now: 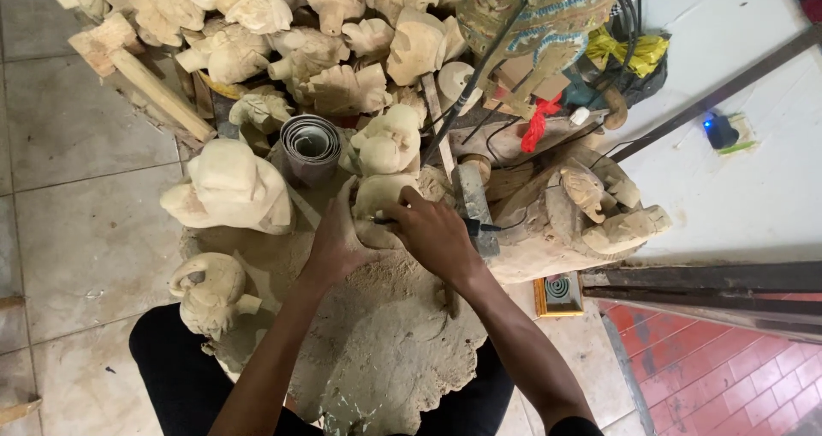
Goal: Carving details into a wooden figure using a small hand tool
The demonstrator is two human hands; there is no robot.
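Both hands [390, 235] grip pale wooden carving [377, 198].

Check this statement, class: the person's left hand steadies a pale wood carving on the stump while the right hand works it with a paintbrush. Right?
Not quite. The head view shows the right hand gripping a thin dark carving tool, not a paintbrush. The left hand does steady the pale wood carving on the stump.

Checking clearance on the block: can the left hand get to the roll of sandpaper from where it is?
Probably yes. The left hand braces the pale carving, and the sandpaper roll stands just beyond it, upright, with nothing between. A larger carved figure sits beside the roll but not across the path.
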